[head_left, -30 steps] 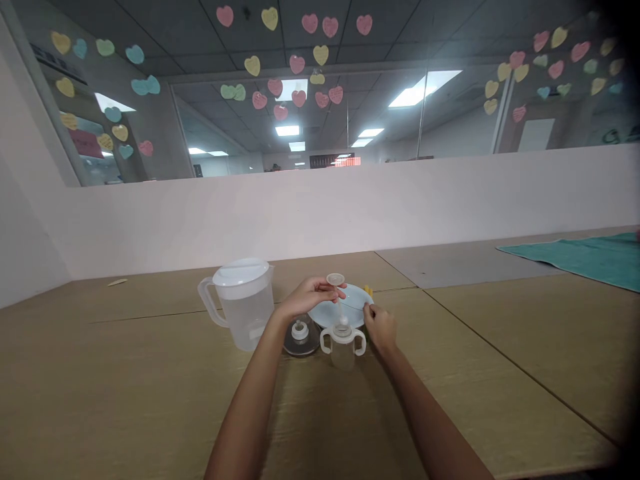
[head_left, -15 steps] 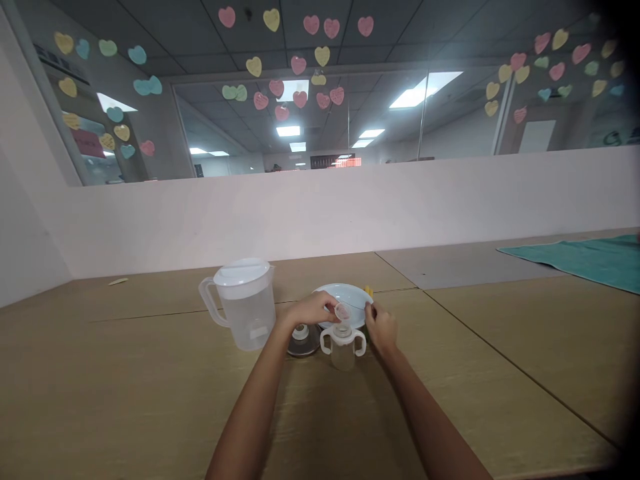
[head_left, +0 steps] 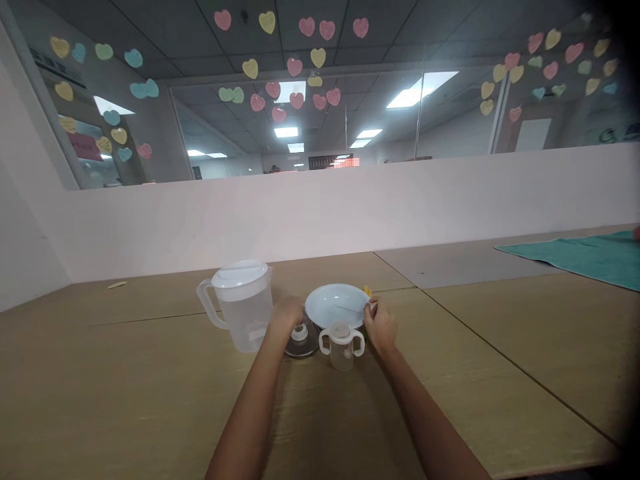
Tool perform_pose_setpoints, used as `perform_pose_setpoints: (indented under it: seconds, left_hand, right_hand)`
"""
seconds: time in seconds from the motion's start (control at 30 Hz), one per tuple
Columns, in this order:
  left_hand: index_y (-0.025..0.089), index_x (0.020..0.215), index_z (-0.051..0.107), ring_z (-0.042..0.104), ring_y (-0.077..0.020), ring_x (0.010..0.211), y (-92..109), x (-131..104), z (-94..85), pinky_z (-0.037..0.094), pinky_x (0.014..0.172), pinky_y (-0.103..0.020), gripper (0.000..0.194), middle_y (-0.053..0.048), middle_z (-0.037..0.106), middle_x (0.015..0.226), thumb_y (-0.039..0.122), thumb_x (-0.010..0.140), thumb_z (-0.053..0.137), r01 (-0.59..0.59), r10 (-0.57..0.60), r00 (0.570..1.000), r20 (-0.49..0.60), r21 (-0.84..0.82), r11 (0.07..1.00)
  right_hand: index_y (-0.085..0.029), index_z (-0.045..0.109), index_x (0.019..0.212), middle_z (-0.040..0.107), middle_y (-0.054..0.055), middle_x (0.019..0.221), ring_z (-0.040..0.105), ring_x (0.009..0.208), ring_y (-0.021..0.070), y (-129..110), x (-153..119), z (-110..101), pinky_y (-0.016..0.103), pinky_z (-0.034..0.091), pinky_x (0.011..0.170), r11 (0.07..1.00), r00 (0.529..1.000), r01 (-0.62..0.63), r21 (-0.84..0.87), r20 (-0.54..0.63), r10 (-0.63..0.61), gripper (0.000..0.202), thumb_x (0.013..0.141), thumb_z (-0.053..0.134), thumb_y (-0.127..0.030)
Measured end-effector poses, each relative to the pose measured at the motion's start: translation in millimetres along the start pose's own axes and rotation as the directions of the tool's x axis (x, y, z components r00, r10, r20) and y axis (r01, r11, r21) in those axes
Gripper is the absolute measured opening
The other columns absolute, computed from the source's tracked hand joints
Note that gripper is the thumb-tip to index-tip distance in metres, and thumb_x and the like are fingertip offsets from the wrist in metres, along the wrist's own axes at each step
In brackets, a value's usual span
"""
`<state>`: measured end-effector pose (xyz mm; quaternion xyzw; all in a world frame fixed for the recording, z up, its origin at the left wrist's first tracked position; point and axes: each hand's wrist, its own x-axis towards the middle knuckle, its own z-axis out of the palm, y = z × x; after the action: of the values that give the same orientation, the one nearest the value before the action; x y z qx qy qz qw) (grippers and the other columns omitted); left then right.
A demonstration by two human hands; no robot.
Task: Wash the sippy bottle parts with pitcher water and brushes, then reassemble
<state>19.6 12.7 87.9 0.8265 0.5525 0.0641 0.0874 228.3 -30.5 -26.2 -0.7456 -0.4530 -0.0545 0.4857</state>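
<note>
A clear sippy cup (head_left: 342, 353) with two white handles stands upright in front of the white plate (head_left: 320, 319). Beside the plate's right rim, my right hand (head_left: 381, 325) is closed in a pinch on a thin rod (head_left: 349, 309) that reaches left over the plate. My left hand (head_left: 289, 315) is blurred above the left edge of a dark round dish (head_left: 301, 349), and its fingers are hidden. A white ring-shaped cap (head_left: 299, 332) lies in that dish. Something pale shows inside the cup, too unclear to name.
A clear plastic pitcher (head_left: 246, 313) with a white lid stands left of my left hand. Small yellow things (head_left: 367, 292) show behind the plate's right rim. A green cloth (head_left: 585, 253) lies at far right, and a low wall (head_left: 320, 213) runs behind the table.
My left hand has moved left from above the cup to the dark dish. The clear round piece it held is no longer visible in its fingers. My right hand has stayed nearly still.
</note>
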Motion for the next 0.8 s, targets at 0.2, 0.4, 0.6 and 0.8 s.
perform_pose_setpoints:
  seconds: [0.2,0.4,0.6,0.8]
  left_hand:
    - [0.015,0.081,0.070,0.063,-0.0310,0.088,-8,11,18.6,0.047,0.072,-0.035,0.028,-0.020,0.067,0.097,0.015,0.053,0.072,0.136,-0.152,0.986,0.066,0.203,0.970]
    - [0.011,0.081,0.068,0.063,-0.0307,0.087,0,2,5.7,0.046,0.071,-0.034,0.019,-0.022,0.066,0.094,0.016,0.064,0.065,0.133,-0.143,0.989,0.025,0.239,0.962]
    - [0.015,0.098,0.058,0.058,-0.0228,0.092,36,-26,-27.3,0.041,0.078,-0.031,0.031,-0.014,0.062,0.098,0.031,0.088,0.034,-0.052,0.111,0.929,-0.352,0.175,0.983]
    - [0.018,0.092,0.056,0.057,-0.0182,0.082,76,-41,-16.3,0.040,0.072,-0.026,0.021,-0.007,0.061,0.093,0.030,0.087,0.039,-0.405,0.426,0.818,-0.386,0.139,0.904]
  right_hand:
    - [-0.015,0.056,0.095,0.059,0.004,0.079,0.051,0.067,0.0147,3,2,2,0.024,0.027,0.059,0.999,0.997,0.032,0.040,-0.069,-0.029,0.027,0.081,0.039,-0.031]
    - [-0.015,0.056,0.090,0.058,0.009,0.090,0.049,0.088,0.0216,0,3,-4,0.029,0.033,0.072,0.993,0.973,0.111,0.041,-0.206,-0.101,0.024,0.081,0.039,-0.030]
    - [-0.015,0.056,0.089,0.059,0.009,0.087,0.049,0.086,0.0208,-11,2,-15,0.033,0.036,0.080,0.951,0.957,0.209,0.226,-0.248,-0.151,0.030,0.085,0.038,-0.038]
    - [-0.017,0.054,0.106,0.060,0.002,0.076,0.054,0.066,0.0144,-28,6,-23,0.028,0.044,0.063,0.599,0.984,0.013,0.801,0.097,-0.151,0.041,0.083,0.042,-0.049]
